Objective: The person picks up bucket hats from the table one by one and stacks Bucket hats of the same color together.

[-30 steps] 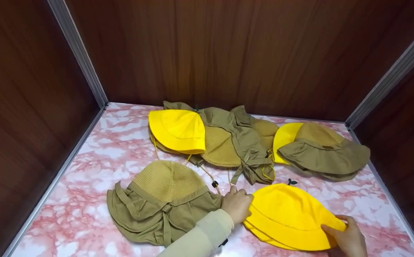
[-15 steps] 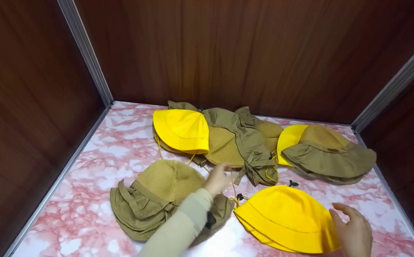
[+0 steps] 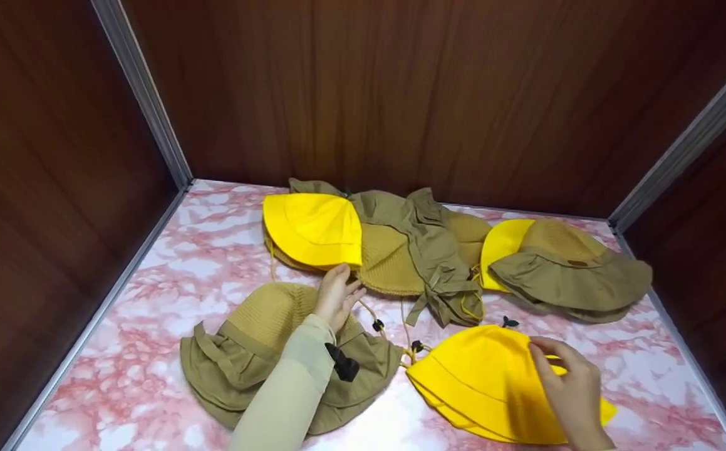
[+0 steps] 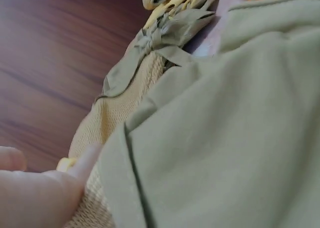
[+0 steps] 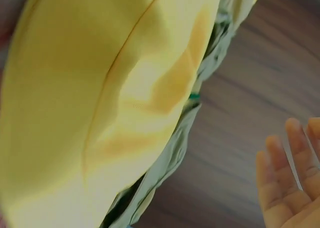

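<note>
Left hand point(image 3: 337, 300): fingers extended and parted, at the lower edge of the rear yellow hat point(image 3: 312, 228), which overlaps the tan-and-olive hats point(image 3: 391, 260) near the wood-grained wall point(image 3: 369, 100); the forearm crosses the front olive hat point(image 3: 262, 316). Right hand point(image 3: 568, 385): fingers straight and slightly spread over the front yellow hats point(image 3: 472, 382), whose brims lie layered on the pink-marbled counter point(image 3: 143, 313); whether this hand touches the cloth cannot be told.
</note>
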`<control>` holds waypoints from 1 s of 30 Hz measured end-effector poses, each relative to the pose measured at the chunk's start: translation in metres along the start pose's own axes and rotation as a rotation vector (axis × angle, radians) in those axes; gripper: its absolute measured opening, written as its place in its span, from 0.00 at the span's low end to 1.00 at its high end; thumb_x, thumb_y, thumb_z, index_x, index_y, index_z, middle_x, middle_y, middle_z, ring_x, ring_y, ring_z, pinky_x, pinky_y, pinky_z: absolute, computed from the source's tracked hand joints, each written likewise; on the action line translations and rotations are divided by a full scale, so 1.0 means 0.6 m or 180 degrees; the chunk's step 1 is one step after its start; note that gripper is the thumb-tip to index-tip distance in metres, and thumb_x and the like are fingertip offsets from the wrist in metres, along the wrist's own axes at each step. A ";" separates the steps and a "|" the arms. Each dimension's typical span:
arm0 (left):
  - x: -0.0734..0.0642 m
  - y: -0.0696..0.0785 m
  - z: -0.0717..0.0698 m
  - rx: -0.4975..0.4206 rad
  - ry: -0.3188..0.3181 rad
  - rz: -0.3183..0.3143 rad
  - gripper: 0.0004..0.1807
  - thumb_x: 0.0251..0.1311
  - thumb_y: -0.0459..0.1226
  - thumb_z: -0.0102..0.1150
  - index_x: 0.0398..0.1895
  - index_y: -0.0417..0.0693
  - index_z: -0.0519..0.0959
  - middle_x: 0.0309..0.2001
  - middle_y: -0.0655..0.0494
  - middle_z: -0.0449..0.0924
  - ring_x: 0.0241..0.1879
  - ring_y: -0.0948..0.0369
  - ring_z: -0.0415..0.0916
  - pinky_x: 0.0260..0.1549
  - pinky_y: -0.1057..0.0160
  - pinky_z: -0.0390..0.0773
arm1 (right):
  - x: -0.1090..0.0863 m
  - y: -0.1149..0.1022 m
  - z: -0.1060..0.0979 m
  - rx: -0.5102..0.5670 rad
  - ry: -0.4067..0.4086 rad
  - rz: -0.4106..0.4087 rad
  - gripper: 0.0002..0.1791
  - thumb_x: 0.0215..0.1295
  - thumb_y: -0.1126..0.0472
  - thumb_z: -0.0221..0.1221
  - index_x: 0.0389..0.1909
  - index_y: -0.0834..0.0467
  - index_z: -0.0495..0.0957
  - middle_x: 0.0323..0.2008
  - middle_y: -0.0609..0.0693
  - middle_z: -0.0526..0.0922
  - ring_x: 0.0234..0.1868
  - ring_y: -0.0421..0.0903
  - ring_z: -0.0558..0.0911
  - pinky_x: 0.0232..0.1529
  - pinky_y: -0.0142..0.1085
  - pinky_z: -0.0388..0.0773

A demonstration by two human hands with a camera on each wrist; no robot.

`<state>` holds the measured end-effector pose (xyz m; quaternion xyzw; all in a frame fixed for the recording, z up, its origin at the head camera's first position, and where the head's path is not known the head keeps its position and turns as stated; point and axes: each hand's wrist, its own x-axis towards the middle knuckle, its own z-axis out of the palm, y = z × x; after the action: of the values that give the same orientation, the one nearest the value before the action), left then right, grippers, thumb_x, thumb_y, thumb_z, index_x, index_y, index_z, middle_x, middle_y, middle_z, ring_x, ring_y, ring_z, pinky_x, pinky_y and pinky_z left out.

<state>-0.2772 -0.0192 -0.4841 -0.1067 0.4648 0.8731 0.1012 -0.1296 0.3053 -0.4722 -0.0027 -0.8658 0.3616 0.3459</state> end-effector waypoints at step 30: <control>-0.021 -0.007 0.026 -0.1167 -0.0409 -0.0191 0.25 0.77 0.37 0.37 0.73 0.37 0.55 0.66 0.45 0.57 0.56 0.53 0.73 0.72 0.43 0.62 | 0.060 -0.097 0.195 0.3001 -0.1634 0.2344 0.24 0.74 0.62 0.53 0.65 0.70 0.65 0.59 0.63 0.79 0.55 0.55 0.83 0.60 0.45 0.79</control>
<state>-0.2655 -0.0049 -0.4752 -0.0812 0.2872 0.9447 0.1356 -0.2132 0.1983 -0.4724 -0.0608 -0.6118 0.7868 -0.0544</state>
